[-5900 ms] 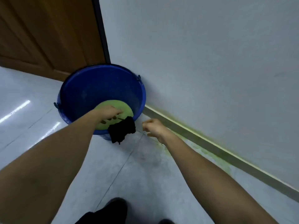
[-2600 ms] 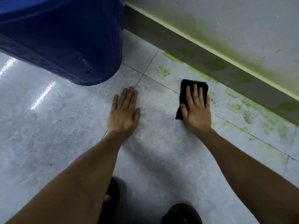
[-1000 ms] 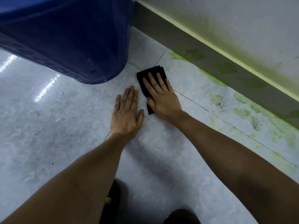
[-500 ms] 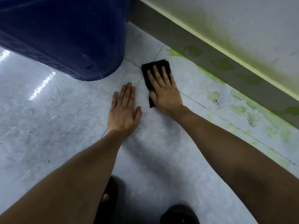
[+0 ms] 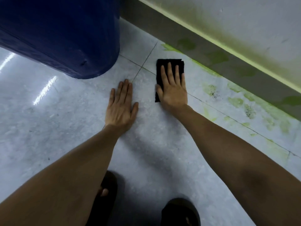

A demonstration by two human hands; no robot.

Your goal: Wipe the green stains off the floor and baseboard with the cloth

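A black folded cloth lies flat on the pale tiled floor. My right hand presses on it with straight fingers, covering its near half. My left hand rests flat on the floor to the left, fingers together, holding nothing. Green stains spot the floor right of the cloth and run along the foot of the grey baseboard, which also bears dull green patches. The white wall above it is tinted green.
A large blue bucket stands at the upper left, close to the baseboard and a hand's width from my left fingertips. My two feet in dark sandals are at the bottom edge.
My right hand has slid the cloth to the right, away from my left hand and the bucket, toward the stains. The left hand has stayed planted on the floor.
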